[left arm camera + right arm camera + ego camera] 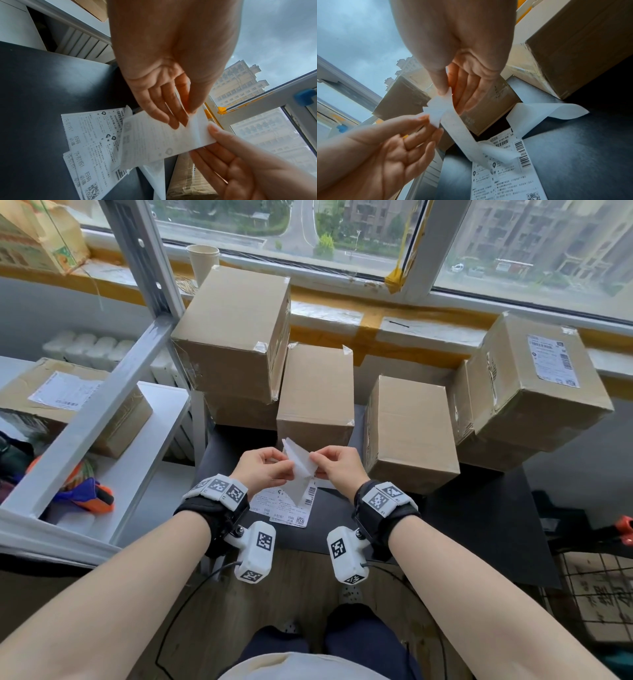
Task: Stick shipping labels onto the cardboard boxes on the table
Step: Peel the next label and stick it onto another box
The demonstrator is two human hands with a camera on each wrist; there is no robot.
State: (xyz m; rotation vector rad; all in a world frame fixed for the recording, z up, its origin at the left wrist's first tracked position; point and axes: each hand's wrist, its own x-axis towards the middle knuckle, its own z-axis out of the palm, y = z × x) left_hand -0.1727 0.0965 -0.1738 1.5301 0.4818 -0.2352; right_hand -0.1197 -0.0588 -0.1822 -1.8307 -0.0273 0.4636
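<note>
I hold a white shipping label (297,470) above the table's front, its two layers parting at the top corner. My left hand (279,465) pinches one layer and my right hand (317,466) pinches the other. In the left wrist view the left hand (187,115) grips the label (154,142) from above while the right hand (216,136) holds its edge. The right hand (446,93) pinches the strip (458,132) in the right wrist view. More printed labels (287,510) lie below. Plain cardboard boxes (315,392) (407,433) stand just behind.
A tall stack of boxes (233,333) is at the back left. A labelled box (534,381) tops a stack at the right. Loose backing paper (547,113) lies on the dark table (479,508). A metal shelf (102,412) stands left, with a paper cup (202,263) on the sill.
</note>
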